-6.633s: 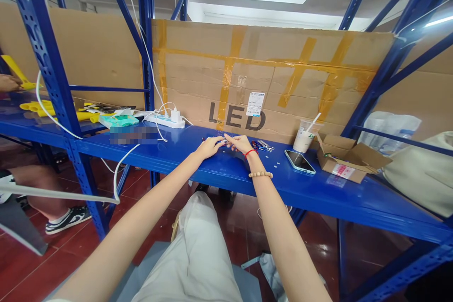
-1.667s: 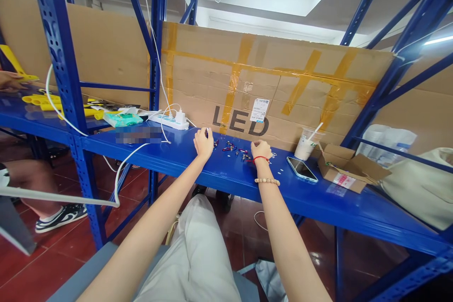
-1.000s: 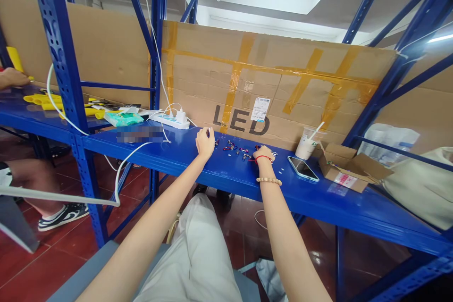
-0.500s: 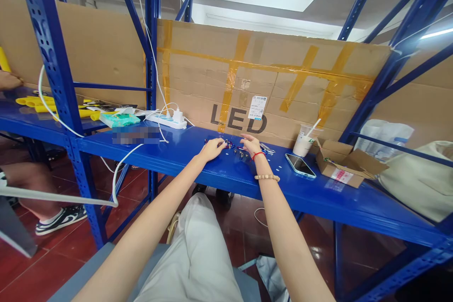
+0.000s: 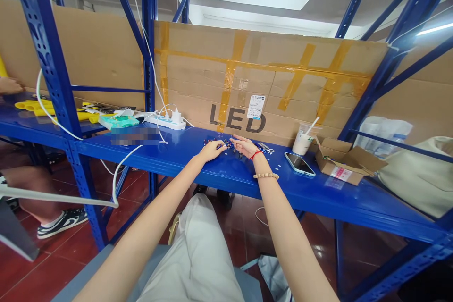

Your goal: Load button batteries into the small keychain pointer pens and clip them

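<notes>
My left hand (image 5: 213,150) rests on the blue shelf top, its fingers curled together near small dark and shiny pieces. Whatever lies between those fingertips is too small to make out. Just to the right, my right hand (image 5: 245,145) reaches leftward with fingers stretched out, wearing a red string and a beaded bracelet at the wrist. Small metal parts (image 5: 238,154) lie between and under the two hands, partly covered by them. Beyond the right wrist is a small group of shiny metal items (image 5: 265,147), their kind unclear.
To the right are a phone (image 5: 299,164), a cup with a straw (image 5: 303,140), an open cardboard box (image 5: 345,163) and a pale bag (image 5: 421,177). A power strip (image 5: 166,121) and a green packet (image 5: 120,121) sit left. Behind stands a cardboard sheet (image 5: 198,75); a co-worker's hand (image 5: 10,86) shows far left.
My right hand has moved left, closer to my left hand, its fingers now over the small parts. My left hand has stayed nearly in place.
</notes>
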Demonstrator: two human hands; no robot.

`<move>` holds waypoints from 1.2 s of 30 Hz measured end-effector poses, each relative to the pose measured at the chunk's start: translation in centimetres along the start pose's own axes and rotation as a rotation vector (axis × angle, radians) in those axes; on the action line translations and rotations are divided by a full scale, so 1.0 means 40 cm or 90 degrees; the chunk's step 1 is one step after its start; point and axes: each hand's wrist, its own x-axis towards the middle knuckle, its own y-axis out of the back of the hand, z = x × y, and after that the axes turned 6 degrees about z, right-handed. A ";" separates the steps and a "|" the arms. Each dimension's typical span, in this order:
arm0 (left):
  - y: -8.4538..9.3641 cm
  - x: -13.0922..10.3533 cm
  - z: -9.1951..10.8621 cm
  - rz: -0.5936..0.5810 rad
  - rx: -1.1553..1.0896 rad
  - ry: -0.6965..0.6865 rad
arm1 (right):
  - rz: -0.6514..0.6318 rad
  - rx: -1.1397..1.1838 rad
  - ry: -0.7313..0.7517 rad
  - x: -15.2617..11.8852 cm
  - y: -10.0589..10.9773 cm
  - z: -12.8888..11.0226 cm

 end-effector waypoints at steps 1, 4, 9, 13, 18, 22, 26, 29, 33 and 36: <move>0.000 0.000 0.000 -0.003 0.002 0.002 | -0.003 0.000 -0.007 0.000 0.000 0.001; 0.002 0.000 0.000 -0.006 0.006 0.004 | -0.050 -0.004 -0.004 -0.005 -0.005 0.000; 0.005 0.002 0.004 0.029 -0.010 0.059 | -0.104 -0.007 -0.007 -0.020 -0.017 -0.004; 0.009 0.002 0.017 0.099 -0.064 0.118 | -0.077 0.050 0.001 -0.022 -0.019 -0.006; 0.011 -0.001 0.033 0.072 -0.172 0.183 | -0.138 0.058 -0.035 -0.016 -0.019 -0.007; 0.011 -0.001 0.037 0.069 -0.200 0.147 | -0.213 0.009 -0.062 -0.006 -0.017 0.003; 0.010 0.001 0.039 0.101 -0.240 0.119 | -0.255 -0.026 -0.012 0.002 -0.010 0.013; 0.006 0.005 0.036 0.108 -0.316 0.136 | -0.259 -0.062 0.028 0.003 -0.006 0.015; -0.001 0.010 0.026 0.099 -0.365 0.144 | -0.189 -0.160 0.092 0.005 -0.008 0.017; -0.004 0.011 0.018 0.094 -0.363 0.156 | -0.153 -0.253 0.190 0.011 -0.012 0.024</move>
